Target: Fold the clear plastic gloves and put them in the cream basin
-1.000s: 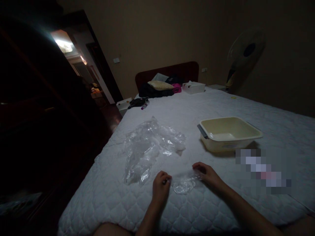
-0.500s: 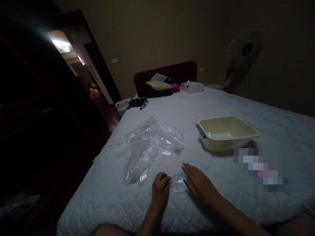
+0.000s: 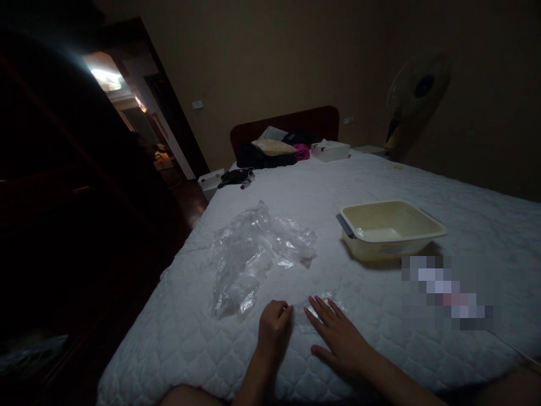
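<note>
Small, thin, clear plastic piece [image 3: 300, 321] lies near the white quilted bed's [image 3: 190, 338] near edge; right hand [image 3: 340, 338] is palm-down over it, fingers spread; left hand [image 3: 273, 330] is curled at its left end, too dim to tell if it's pinching; I'd pin that end and smooth slowly outward; crumpled clear plastic sheeting [image 3: 249, 256] sits toward the left edge, cream rectangular plastic tub [image 3: 380, 249] further right.

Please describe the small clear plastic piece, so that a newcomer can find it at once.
Find the white quilted bed, then its near edge. There the small plastic piece lies partly under the spread right hand. Unlike the larger, crumpled plastic heap farther away to the left, it has a hand over it.
</note>
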The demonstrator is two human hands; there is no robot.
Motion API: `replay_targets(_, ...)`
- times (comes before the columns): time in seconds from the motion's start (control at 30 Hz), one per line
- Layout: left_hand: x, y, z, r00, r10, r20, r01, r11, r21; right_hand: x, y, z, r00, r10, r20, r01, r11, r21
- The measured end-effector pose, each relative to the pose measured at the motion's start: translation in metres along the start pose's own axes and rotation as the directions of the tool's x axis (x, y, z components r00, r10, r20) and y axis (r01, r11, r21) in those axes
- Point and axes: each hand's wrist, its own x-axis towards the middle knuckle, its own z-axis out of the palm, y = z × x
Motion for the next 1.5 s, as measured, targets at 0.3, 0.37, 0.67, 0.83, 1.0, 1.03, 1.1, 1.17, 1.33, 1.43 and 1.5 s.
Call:
replay_targets(0.3, 0.009, -0.009, -0.020, 0.976, 0.091, 0.198, -0.074, 0.993, -0.088, 0.000, 0.001, -0.006, 0.999, -0.030, 0.024, 0.029, 0.998, 0.052)
replay_targets(0.37, 0.011, -0.009, -0.028, 0.963, 0.037, 0.267, 0.000, 0.990, -0.138, 0.000, 0.001, -0.006, 0.999, -0.036, 0.020, 0.034, 0.998, 0.061)
replay_targets(0.67, 0.007, 0.025, -0.031, 0.917, 0.146, 0.372, -0.128, 0.989, -0.072, 0.001, 0.002, -0.001, 0.999, -0.045, -0.013, 0.046, 0.998, 0.050)
replay_targets(0.83, -0.004, 0.023, -0.019, 0.833, 0.139, 0.535, -0.146, 0.989, -0.030, -0.001, 0.008, -0.007, 0.998, -0.061, 0.001, 0.060, 0.995, 0.084)
replay_targets(1.0, -0.007, 0.020, -0.019, 0.841, 0.151, 0.520, -0.147, 0.988, -0.050, -0.005, 0.019, -0.006, 0.999, 0.014, -0.032, -0.011, 0.995, 0.095)
replay_targets(1.03, -0.006, 0.021, -0.020, 0.842, 0.155, 0.517, -0.148, 0.987, -0.056, -0.006, 0.020, -0.005, 0.999, 0.033, -0.042, -0.029, 0.996, 0.086)
replay_targets(1.1, -0.005, 0.023, -0.020, 0.838, 0.170, 0.519, -0.155, 0.985, -0.072, -0.007, 0.023, -0.004, 0.998, 0.043, -0.040, -0.041, 0.997, 0.066)
replay_targets(1.17, -0.004, 0.025, -0.020, 0.836, 0.175, 0.520, -0.156, 0.985, -0.080, -0.007, 0.025, -0.004, 0.999, 0.034, -0.026, -0.032, 0.998, 0.059)
replay_targets(1.33, -0.004, 0.026, -0.021, 0.842, 0.180, 0.509, -0.152, 0.984, -0.096, -0.005, 0.031, -0.003, 0.991, 0.113, -0.067, -0.100, 0.981, 0.166)
replay_targets(1.43, -0.004, 0.027, -0.022, 0.835, 0.183, 0.519, -0.146, 0.983, -0.112, -0.001, 0.037, -0.001, 0.947, 0.282, -0.154, -0.222, 0.920, 0.322)
replay_targets(1.5, -0.003, 0.028, -0.021, 0.832, 0.180, 0.524, -0.141, 0.983, -0.114, 0.002, 0.040, -0.002, 0.885, 0.403, -0.233, -0.288, 0.868, 0.405)
